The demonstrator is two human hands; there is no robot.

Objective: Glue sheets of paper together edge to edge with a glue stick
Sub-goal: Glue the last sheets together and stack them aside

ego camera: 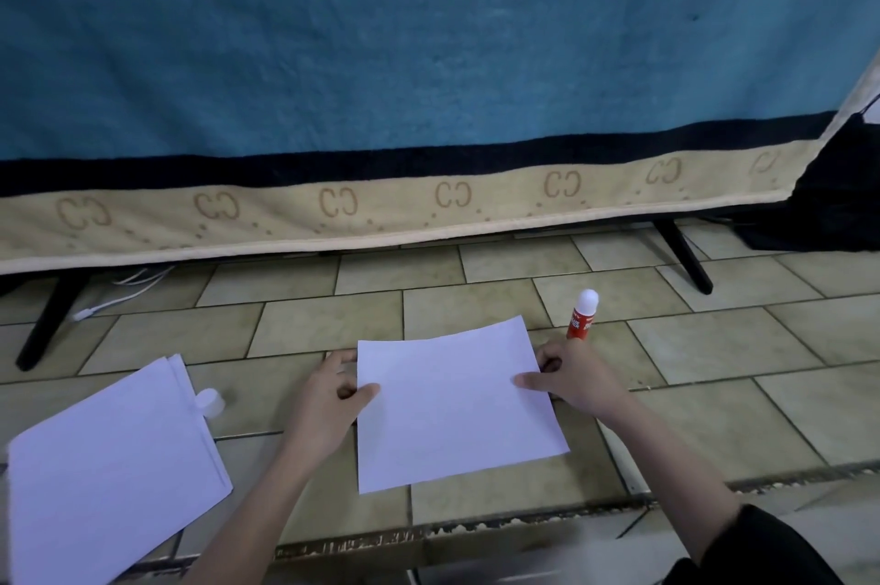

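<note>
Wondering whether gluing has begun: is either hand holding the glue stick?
No, the glue stick stands alone on the floor while both hands grip one sheet.

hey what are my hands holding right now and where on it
Both hands hold one white sheet of paper by its side edges: the left hand pinches the left edge, the right hand the right edge, thumbs on top.

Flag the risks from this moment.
1. The glue stick stands upright just behind the right hand; a reach could topple it.
2. Its loose cap lies by the paper stack, apart from it, so the glue may dry.
3. Both hands pinch the sheet at its edges; it could crease.
</note>
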